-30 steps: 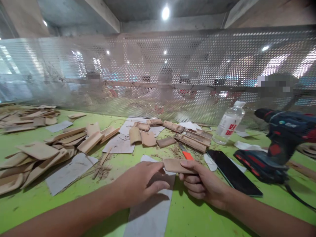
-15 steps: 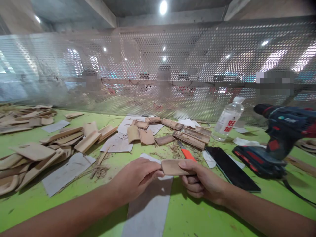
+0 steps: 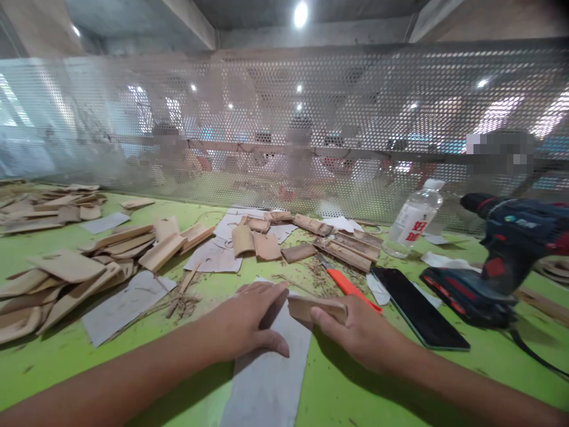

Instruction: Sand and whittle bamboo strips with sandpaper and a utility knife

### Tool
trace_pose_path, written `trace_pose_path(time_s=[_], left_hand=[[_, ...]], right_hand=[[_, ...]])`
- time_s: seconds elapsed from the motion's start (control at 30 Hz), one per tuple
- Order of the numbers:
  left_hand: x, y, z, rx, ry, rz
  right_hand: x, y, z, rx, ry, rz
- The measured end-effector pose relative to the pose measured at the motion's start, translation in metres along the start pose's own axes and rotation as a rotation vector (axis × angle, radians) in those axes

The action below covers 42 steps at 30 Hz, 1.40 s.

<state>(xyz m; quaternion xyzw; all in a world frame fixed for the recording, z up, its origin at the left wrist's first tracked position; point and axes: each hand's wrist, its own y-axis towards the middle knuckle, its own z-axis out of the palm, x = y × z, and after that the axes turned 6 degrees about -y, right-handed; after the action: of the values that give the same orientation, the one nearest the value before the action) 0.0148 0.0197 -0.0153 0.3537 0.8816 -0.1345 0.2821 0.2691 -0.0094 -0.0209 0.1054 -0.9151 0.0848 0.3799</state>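
Note:
My right hand (image 3: pixel 355 329) grips a short, flat bamboo piece (image 3: pixel 306 309) between thumb and fingers, its end pointing left. Close to that end, my left hand (image 3: pixel 255 320) has its thumb spread from the fingers and holds nothing. Beneath both hands lies a sheet of white sandpaper or paper (image 3: pixel 271 385); which kind I cannot tell. Just beyond my right hand is an orange-handled utility knife (image 3: pixel 349 283), its blade among brown shavings (image 3: pixel 306 276). Several curved bamboo pieces (image 3: pixel 267 244) rest on and beside a paper past the hands.
Heaps of bamboo pieces (image 3: pixel 66 267) cover the left of the green table (image 3: pixel 178 400). On the right are a black phone (image 3: pixel 420 308), a cordless drill (image 3: pixel 498 261) and a plastic water bottle (image 3: pixel 413 219). A perforated metal screen (image 3: pixel 249 124) closes off the back, with people behind it.
My left hand has let go of the bamboo piece and opened its thumb. My right hand has tilted the piece, showing its edge, and uncovered more of the knife handle.

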Motion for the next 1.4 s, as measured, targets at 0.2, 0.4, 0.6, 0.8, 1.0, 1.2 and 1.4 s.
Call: trace_pose_path(time_s=[0.2,0.4,0.6,0.8,1.0,1.2,1.4], left_hand=[[0.003,0.000,0.002,-0.006,-0.008,0.033],[0.005,-0.001,0.003,0.011,-0.029,-0.032],[0.001,-0.002,0.002,0.032,-0.028,-0.061],[0.002,-0.003,0.000,0.059,-0.026,-0.041],[-0.003,-0.001,-0.001,-0.035,0.018,0.020],[-0.022,-0.004,-0.005,-0.313,-0.142,0.312],[-0.035,-0.012,-0.009,-0.275,-0.316,0.327]], right_hand=[[0.004,-0.003,0.003,0.031,-0.318,-0.191],[-0.005,-0.003,-0.009,0.095,-0.490,-0.473],[-0.002,-0.004,-0.016,0.110,-0.512,-0.484],[0.004,-0.009,-0.010,0.149,-0.549,-0.472],[-0.003,0.002,-0.012,-0.001,-0.158,-0.353],[-0.006,-0.004,0.012,0.310,0.493,-0.036],[-0.008,-0.004,0.016,0.350,0.477,-0.032]])
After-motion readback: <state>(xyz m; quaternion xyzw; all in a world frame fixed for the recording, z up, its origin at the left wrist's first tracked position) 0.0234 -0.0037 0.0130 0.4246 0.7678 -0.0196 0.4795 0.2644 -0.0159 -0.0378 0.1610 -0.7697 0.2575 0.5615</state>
